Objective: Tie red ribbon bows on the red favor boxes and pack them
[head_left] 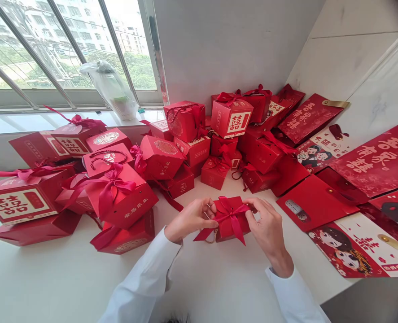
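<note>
Small red cardboard gift box (223,225) held at centre of frame.
Its crimson satin ribbon (237,231) is pinched by left hand (190,218) and right hand (267,223); slack could loosen the bow (230,216).

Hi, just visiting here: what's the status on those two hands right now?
Left hand and right hand on small red gift box, either side. Crimson ribbon bow tied on top. Larger red gift boxes piled ahead, not touching.

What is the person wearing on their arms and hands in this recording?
Both arms are covered by long white shirt sleeves, the left sleeve and the right sleeve. The left hand and right hand are bare, with no gloves, and no watch shows.
</note>
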The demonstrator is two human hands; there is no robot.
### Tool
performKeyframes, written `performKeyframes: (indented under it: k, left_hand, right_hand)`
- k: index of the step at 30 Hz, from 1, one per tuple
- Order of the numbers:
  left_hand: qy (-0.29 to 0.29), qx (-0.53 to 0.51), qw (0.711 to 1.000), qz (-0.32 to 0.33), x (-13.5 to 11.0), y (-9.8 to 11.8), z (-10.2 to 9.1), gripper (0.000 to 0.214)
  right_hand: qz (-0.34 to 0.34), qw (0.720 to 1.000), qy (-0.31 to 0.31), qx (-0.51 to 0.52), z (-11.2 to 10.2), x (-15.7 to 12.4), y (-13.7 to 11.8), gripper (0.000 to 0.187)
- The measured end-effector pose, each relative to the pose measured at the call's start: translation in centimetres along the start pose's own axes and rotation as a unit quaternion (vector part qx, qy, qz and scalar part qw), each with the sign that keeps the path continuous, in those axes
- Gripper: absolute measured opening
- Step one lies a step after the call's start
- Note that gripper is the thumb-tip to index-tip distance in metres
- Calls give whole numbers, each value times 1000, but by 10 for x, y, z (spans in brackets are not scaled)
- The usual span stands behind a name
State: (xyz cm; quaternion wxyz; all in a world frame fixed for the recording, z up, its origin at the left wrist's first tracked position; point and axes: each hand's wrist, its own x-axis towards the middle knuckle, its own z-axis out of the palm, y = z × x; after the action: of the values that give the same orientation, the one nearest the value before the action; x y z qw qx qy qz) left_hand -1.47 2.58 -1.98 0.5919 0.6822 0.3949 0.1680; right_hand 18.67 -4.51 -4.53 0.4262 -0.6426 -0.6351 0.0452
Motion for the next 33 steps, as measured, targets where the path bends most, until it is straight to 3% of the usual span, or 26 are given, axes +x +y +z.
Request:
performKeyframes:
  k: [10, 33]
  left_hand:
    - [36, 101, 994, 4, -7, 11, 5, 19]
    - [28, 112, 993, -7, -7, 10, 3, 22]
  right_hand:
    - [87, 994, 64, 29, 17, -8, 4, 11]
    - [98, 995, 3, -6, 9, -3, -4, 22]
